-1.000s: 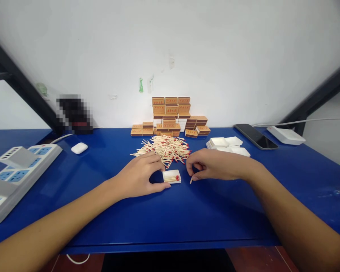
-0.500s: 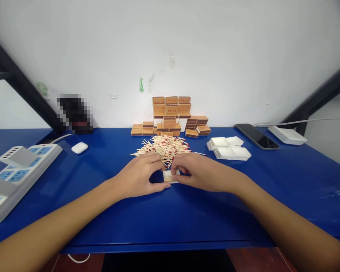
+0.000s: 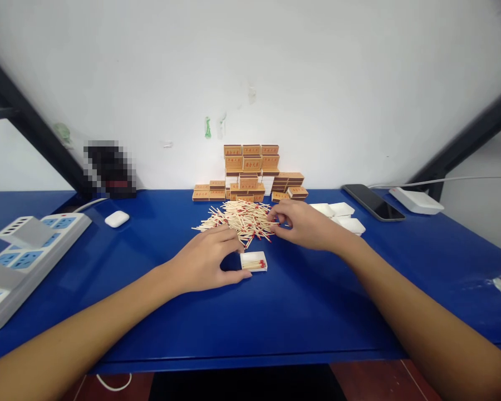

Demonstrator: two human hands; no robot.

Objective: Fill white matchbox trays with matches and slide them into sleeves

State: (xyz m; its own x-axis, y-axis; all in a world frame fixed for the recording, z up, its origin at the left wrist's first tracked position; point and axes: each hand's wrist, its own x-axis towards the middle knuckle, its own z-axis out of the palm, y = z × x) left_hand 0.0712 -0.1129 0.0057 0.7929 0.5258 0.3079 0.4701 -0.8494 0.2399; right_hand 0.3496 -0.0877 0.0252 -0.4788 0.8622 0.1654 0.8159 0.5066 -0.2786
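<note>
Where thin wooden matchsticks (image 3: 242, 218) heap, the right hand (image 3: 304, 224) curls.

It's fairly bright over here, a soft, even light, seemingly from overhead, that spreads across the pale wall (image 3: 317, 83). The blue tabletop (image 3: 254, 323) has a mild sheen, with a diffuse shadow under the right hand (image 3: 298, 223); below its front edge everything sinks into gloom. Lettering on the matchboxes (image 3: 250, 162) looks soft. The 2 black posts (image 3: 37, 128) lean with wide-angle stretch, and 1 patch (image 3: 109, 169) is pixelated.
</note>
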